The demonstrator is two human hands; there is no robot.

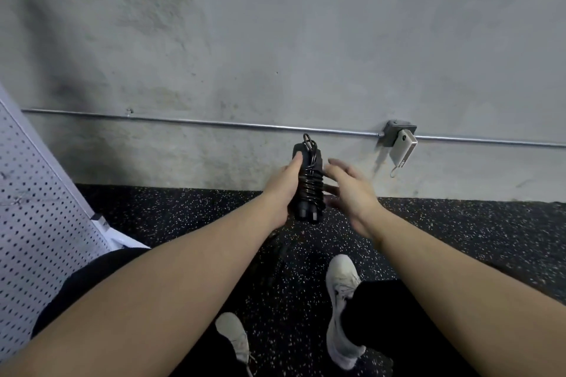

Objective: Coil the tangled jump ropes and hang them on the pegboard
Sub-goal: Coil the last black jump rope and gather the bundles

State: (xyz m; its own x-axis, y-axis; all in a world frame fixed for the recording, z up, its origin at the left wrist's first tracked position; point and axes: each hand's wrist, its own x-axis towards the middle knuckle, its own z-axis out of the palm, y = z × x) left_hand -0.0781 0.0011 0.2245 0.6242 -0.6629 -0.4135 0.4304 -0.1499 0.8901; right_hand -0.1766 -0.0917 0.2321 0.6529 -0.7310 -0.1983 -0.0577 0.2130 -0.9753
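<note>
A black rubber floor flecked with white ran up to a stained grey concrete wall, where a metal conduit led right into a junction box. A white pegboard leaned at the near left. The left hand gripped a black jump rope, its cord wound round both handles held upright over the floor, thumb pressed on the upper end. The right hand lay just right of the bundle, fingers spread and loose, its fingertips at the coils
</note>
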